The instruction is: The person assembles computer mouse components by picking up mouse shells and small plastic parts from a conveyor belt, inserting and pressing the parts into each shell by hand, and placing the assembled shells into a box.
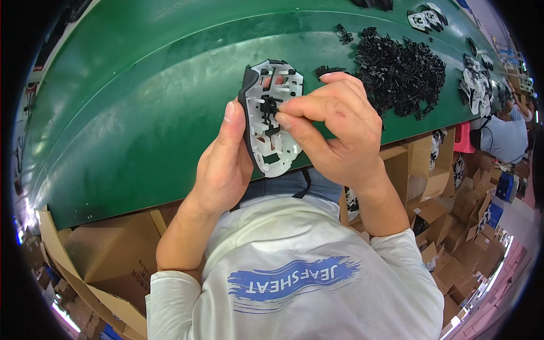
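Observation:
In front of my body, my left hand (225, 150) grips a curved plastic shell (279, 164), white inside with a black outer side, shaped like a computer mouse cover. Its hollow face, full of ribs, posts and openings, is turned up toward me. The thumb lies along the left edge; the fingers are mostly hidden behind. A small black plastic part (269, 110) sits in the middle of the shell. My right hand (343, 127) pinches at this part with thumb and forefinger, the other fingers curled. Whether the part is seated cannot be made out.
The green table (141, 113) carries a large heap of black plastic parts (399, 73), right of the shell. More white and black shells (479, 85) lie farther right. Cardboard boxes (107, 243) stand below the near edge. A person (504, 136) sits at the far right.

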